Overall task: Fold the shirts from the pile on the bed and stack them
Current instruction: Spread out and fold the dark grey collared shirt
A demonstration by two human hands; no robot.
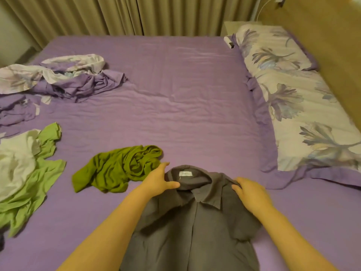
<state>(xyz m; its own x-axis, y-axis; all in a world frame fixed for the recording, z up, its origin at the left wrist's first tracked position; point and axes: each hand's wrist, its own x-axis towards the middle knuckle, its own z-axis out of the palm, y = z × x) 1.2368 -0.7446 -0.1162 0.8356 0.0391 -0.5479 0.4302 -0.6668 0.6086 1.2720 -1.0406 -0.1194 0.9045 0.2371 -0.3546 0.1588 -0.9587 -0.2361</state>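
Note:
A grey collared shirt (193, 222) lies face up on the purple bed sheet (175, 94), collar away from me, a white label showing inside the neck. My left hand (158, 180) holds the left shoulder by the collar, thumb on top of the cloth. My right hand (252, 194) rests on the right shoulder with its fingers curled into the fabric. A crumpled olive-green shirt (117, 171) lies just left of the grey one. Farther left sits a pile with a light-green shirt (29, 192) and a white garment (15, 159).
A rumpled purple and floral duvet (58, 79) is bunched at the far left. Two floral pillows (293, 94) line the right side against a wooden headboard (332, 55). Curtains (136, 14) hang behind the bed.

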